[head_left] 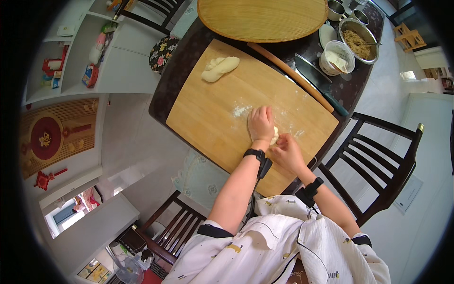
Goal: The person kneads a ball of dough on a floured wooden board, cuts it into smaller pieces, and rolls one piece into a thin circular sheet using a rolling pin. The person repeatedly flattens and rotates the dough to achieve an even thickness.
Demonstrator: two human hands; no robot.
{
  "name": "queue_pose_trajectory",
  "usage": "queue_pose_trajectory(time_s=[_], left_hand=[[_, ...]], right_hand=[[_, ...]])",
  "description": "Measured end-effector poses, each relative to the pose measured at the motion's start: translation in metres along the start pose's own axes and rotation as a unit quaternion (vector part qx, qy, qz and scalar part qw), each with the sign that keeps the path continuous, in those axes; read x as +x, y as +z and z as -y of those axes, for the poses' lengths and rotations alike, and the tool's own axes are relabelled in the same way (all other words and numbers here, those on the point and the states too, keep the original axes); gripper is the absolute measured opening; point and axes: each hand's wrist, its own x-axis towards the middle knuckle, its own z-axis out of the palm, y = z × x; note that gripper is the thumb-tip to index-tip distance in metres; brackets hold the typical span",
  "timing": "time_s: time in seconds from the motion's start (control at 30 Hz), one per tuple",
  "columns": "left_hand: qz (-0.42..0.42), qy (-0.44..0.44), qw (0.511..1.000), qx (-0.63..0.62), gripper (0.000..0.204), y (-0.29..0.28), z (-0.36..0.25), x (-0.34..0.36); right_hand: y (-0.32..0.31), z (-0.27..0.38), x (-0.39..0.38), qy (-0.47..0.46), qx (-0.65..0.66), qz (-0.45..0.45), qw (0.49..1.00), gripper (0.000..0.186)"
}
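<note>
My left hand (260, 124) lies palm down on a small piece of dough (275, 136) on the wooden board (213, 109). My right hand (286, 152) touches the same piece from the near side, fingers curled around it. Most of the piece is hidden under both hands. A larger lump of pale dough (220, 68) rests at the board's far corner. A patch of flour (241, 110) is scattered just beyond my left hand.
A rolling pin (288, 71) and a cleaver (317, 80) lie along the board's far edge. A round woven tray (262, 19), a metal bowl of filling (359, 40), a white cup (336, 57) and dark chairs (378, 161) surround the table.
</note>
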Motion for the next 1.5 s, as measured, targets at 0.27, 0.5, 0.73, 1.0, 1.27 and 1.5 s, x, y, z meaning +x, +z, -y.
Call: queue_pose_trajectory(time_s=[0.27, 0.5, 0.73, 1.0, 1.27, 1.5], left_hand=[[0.165, -0.214, 0.955, -0.123, 0.044, -0.029, -0.007, -0.036], [-0.004, 0.013, 1.000, -0.008, 0.028, -0.007, 0.014, -0.007], [0.134, -0.120, 0.980, -0.084, 0.034, -0.004, 0.003, 0.002], [-0.011, 0.015, 0.999, -0.034, 0.030, -0.015, 0.017, -0.039], [0.201, -0.170, 0.957, -0.121, 0.035, -0.015, -0.004, 0.023], [0.024, -0.299, 0.927, -0.226, 0.034, -0.032, -0.003, -0.050]], right_hand=[[0.000, 0.033, 0.007, -0.132, -0.140, 0.023, 0.981, 0.032], [0.012, 0.024, 0.001, -0.157, -0.128, -0.023, 0.979, 0.044], [-0.007, 0.022, 0.031, 0.026, 0.021, 0.011, 0.999, 0.039], [0.010, 0.025, 0.002, -0.204, -0.213, 0.020, 0.955, 0.035], [0.000, 0.037, 0.033, -0.027, -0.053, -0.011, 0.998, 0.035], [0.015, 0.035, -0.002, -0.271, -0.244, 0.034, 0.930, 0.031]])
